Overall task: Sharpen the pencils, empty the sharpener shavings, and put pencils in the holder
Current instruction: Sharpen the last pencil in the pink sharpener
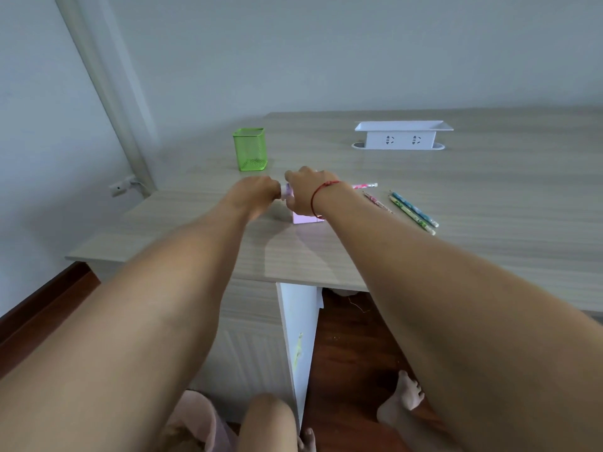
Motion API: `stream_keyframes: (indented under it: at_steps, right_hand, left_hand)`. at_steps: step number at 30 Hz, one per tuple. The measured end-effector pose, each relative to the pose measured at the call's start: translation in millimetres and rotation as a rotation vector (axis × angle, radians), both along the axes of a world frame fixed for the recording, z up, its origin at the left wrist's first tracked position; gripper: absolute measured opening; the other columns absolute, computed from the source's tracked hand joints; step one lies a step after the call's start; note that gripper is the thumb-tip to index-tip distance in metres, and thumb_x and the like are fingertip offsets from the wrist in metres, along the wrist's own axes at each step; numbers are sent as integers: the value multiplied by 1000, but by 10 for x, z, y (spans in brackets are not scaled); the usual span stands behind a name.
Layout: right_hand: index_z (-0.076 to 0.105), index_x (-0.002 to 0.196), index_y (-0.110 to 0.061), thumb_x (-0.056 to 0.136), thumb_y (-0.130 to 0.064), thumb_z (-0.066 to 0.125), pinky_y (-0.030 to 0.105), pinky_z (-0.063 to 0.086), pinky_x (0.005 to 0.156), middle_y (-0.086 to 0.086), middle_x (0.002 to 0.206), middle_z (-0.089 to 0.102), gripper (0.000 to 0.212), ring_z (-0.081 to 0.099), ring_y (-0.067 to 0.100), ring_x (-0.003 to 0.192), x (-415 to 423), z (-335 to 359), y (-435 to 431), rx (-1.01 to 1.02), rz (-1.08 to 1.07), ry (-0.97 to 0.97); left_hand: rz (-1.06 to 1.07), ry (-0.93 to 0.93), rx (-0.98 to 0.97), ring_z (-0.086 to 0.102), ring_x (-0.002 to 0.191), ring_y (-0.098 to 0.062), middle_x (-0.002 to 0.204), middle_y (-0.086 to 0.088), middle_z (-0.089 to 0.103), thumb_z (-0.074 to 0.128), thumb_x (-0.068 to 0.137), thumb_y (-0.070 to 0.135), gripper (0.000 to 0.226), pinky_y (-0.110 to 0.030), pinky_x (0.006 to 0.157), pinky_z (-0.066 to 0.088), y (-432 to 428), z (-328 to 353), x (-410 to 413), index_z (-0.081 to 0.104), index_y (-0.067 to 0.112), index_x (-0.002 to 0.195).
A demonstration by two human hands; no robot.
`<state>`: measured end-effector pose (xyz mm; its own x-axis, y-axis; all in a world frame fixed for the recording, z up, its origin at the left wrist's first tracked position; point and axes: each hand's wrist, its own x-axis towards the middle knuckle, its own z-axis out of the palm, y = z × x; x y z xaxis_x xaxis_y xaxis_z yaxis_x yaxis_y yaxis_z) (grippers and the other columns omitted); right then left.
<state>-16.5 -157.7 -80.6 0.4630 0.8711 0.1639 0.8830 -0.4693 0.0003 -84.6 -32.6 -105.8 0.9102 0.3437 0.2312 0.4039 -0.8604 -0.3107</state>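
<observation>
lilac sharpener (305,218) sits on the desk (489,249) near its front edge, mostly covered by both hands. right hand (306,190), red string (318,195) at the wrist, is clamped over the top w/ fingers curled down the far side. left hand (257,194) is balled up against the sharpener's left side, fingers closed round a small pale part of it; which part is hard to tell. a pink pencil (365,186) pokes out to the rt from behind the right wrist, roughly level w/ the desk. its other end is hidden by the hand, so can't tell if it's in the sharpener. three more lie loose just rt of the right forearm: a red-patterned pencil (377,202), near end cut off by the arm, then a blue pencil (414,208) & a green pencil (412,216) side by side, nearly touching. green mesh holder (250,149) stands upright behind the left hand, apart from it. white socket box (403,136) sits at the back of the desk, well apart.
</observation>
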Motion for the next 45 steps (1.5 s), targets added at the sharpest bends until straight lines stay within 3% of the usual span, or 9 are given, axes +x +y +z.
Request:
stream_keyframes:
  at_steps: [2,6,9,15,21,25,30,38,45]
  right_hand:
    - [46,131,-12,97,-30,38,41,42,100,14,136,48,39,50,35,124,15,9,3,-1,-9,11]
    - [46,132,-14,97,-27,38,42,43,100,13,135,48,38,51,36,123,12,24,23,3,-35,13]
    - [46,133,-15,96,-24,40,44,46,101,12,134,51,39,53,35,121,-17,52,50,-10,-62,10]
    - [52,127,-12,94,-24,43,42,48,97,14,130,54,37,56,36,116,-60,58,56,-15,-83,-12]
    - [54,124,-11,96,-31,39,41,47,97,15,130,56,37,56,36,117,-43,23,63,1,-70,-24]
    - [54,124,-9,94,-31,41,42,48,97,15,131,55,39,55,36,119,-35,30,75,-14,-63,-23]
    - [53,123,-10,94,-34,38,41,47,97,16,130,55,40,54,36,119,-11,50,77,-32,-47,-19]
    - [53,124,-10,96,-32,40,41,47,96,14,130,55,38,55,36,117,17,29,63,-41,-26,-37]
    - [48,127,-10,98,-31,37,40,44,96,15,133,49,38,53,37,119,17,-15,5,3,25,-33]
  left_hand:
    - [-31,-58,17,63,89,-39,93,-21,64,43,92,4,22,-37,63,42,55,64,7,65,6,98]
    - [-77,-122,108,62,85,-42,90,-24,63,42,92,0,25,-37,57,36,41,200,5,64,7,103]
    - [-86,-138,140,62,86,-43,92,-26,62,36,100,13,27,-37,58,33,-25,303,-51,61,1,101]
    - [-102,-231,44,61,85,-43,92,-27,61,36,102,23,33,-39,58,33,-177,292,-245,59,0,96]
    - [-140,-287,-8,61,74,-44,82,-27,61,44,96,8,17,-42,56,40,-333,110,-408,59,2,90]
    - [-149,-253,-55,52,65,-37,80,-25,58,37,100,25,29,-38,57,33,-446,37,-492,56,3,100]
    - [-164,-207,-24,61,75,-43,84,-27,62,43,98,12,21,-44,61,43,-402,2,-490,60,0,101]
    - [-74,-37,2,61,92,-39,98,-23,63,40,98,11,24,-34,66,35,-451,-82,-426,62,1,101]
    - [25,28,-86,62,98,-38,107,-22,64,38,100,15,27,-37,79,46,-354,-257,-281,60,0,107]
